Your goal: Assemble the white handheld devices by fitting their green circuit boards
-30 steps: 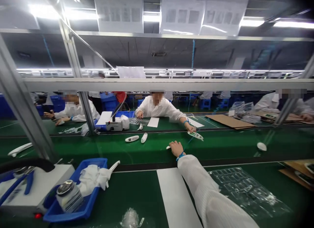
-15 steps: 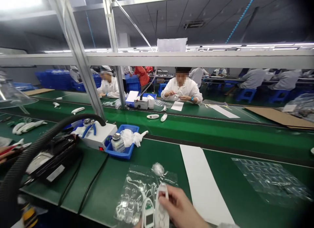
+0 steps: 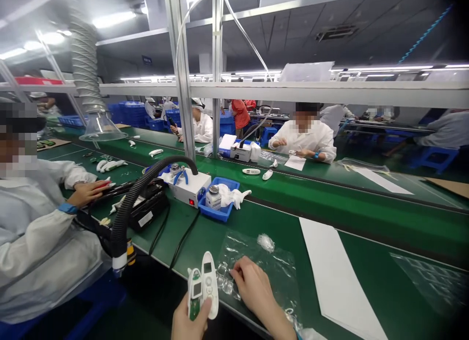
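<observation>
My left hand (image 3: 188, 320), low in the middle, is closed around two parts of a white handheld device. One is a white half-shell (image 3: 196, 293) with a green circuit board and a small screen; the other, a slim white cover (image 3: 211, 293) with a window, lies against it under my thumb. To the right, my right hand (image 3: 252, 284) reaches over a clear plastic bag (image 3: 280, 266), fingertips pinched beside small clear plastic pieces (image 3: 223, 279). Whatever sits between those fingertips is hidden. A little clump of clear film (image 3: 266, 243) rests on the bag's far side.
A blue tray (image 3: 219, 214) holds a bottle and white cloths, beside a white box (image 3: 190, 188) with blue pliers. A black hose (image 3: 126, 208) arches at left near a co-worker's sleeve (image 3: 40, 232). White paper (image 3: 340, 276) lies at right. A green belt (image 3: 286, 191) runs behind.
The view has swung left, bringing a co-worker into sight. My right hand has left the white cover and moved to the clear pieces; my left hand now holds both device parts.
</observation>
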Tool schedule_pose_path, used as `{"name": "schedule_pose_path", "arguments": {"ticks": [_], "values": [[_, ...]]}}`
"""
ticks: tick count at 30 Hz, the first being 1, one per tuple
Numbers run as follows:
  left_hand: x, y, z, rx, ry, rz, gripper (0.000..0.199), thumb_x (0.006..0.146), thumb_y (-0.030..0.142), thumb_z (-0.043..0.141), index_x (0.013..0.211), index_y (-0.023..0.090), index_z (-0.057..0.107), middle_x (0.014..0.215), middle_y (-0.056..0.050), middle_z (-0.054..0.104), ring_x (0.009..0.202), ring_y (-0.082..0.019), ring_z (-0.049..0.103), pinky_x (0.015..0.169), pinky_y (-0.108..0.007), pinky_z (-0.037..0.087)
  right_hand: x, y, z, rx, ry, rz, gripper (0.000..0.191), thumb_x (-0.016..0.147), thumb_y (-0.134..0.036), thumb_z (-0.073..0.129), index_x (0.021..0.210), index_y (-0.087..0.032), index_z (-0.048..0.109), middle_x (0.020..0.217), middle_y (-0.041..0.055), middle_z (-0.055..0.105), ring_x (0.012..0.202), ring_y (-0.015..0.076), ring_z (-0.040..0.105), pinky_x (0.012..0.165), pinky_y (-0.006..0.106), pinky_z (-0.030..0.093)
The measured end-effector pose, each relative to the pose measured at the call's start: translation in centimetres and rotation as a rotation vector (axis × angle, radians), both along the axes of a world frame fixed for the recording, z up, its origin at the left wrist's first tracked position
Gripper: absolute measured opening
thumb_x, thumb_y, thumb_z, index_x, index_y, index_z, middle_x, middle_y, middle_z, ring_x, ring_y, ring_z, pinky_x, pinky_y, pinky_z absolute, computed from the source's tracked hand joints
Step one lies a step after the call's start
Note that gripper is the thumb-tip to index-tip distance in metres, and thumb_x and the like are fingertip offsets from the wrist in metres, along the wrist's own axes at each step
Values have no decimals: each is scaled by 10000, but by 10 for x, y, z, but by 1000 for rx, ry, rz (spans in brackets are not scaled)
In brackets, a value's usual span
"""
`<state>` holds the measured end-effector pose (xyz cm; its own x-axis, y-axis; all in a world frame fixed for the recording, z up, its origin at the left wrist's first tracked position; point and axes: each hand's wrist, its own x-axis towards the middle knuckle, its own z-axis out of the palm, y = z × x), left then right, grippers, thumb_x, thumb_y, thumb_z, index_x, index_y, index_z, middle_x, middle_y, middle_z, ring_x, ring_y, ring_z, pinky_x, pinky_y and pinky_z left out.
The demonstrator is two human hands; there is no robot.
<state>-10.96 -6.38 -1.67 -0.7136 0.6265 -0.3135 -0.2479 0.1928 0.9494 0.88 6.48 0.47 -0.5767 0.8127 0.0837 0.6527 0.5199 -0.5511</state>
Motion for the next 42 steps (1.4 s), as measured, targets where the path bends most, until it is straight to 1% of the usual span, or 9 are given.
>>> {"name": "schedule_pose_path", "arguments": {"ticks": [4,8,11,17,20,30,34,39,42], "values": [[0,5,-4,12,8,3,546,496,568,779,819,139,680,407,81,409,358,-86,329,334,-202,252,-3,-10,-7,83,-1,-50,174,907,-202,454,753,-208,535,762,16,603,697,185,595,594,273,359],[-1,4,-5,26,-6,5,512,492,546,789,789,141,689,431,65,443,361,-83,334,337,-206,266,2,-17,-14,238,100,68,223,954,-226,382,776,-209,514,771,28,558,699,177,550,627,280,371],[-3,2,-2,35,-25,3,517,495,521,797,832,142,695,448,60,463,363,-77,319,340,-204,255,6,-19,-7,270,162,107,219,967,-232,360,805,-208,506,791,39,540,712,186,522,652,297,366],[6,1,5,62,-81,-125,539,531,507,795,888,119,682,454,56,462,369,-53,264,356,-194,212,8,-16,29,-83,347,115,261,977,-320,372,752,-221,461,739,-6,473,621,143,452,585,262,341],[12,3,9,63,-76,-215,538,562,518,780,887,102,673,460,52,459,378,-45,253,366,-192,199,9,-14,37,-130,353,154,254,969,-318,395,746,-218,465,742,-14,473,627,137,442,588,259,328],[20,8,16,39,11,-288,444,610,451,748,847,86,658,486,36,482,385,-54,284,387,-201,234,14,-8,29,-134,372,122,225,945,-294,436,739,-212,478,738,-17,474,628,134,441,591,252,334],[21,8,16,35,-3,-273,392,611,418,753,829,104,669,461,47,477,379,-54,268,370,-196,231,16,-13,26,-267,449,51,181,921,-338,472,786,-222,441,703,-35,444,604,130,413,570,242,340],[22,5,19,84,82,-245,451,605,439,763,910,110,712,688,-77,699,594,-193,588,540,-245,457,12,-21,23,-435,539,26,200,873,-337,527,781,-234,383,675,-62,391,576,118,385,534,224,323],[19,0,19,114,114,-244,499,628,477,742,953,101,710,778,-109,735,700,-244,635,654,-280,502,4,-27,21,-481,629,-6,209,856,-361,562,812,-233,403,667,-64,414,580,120,403,541,222,335]]}}
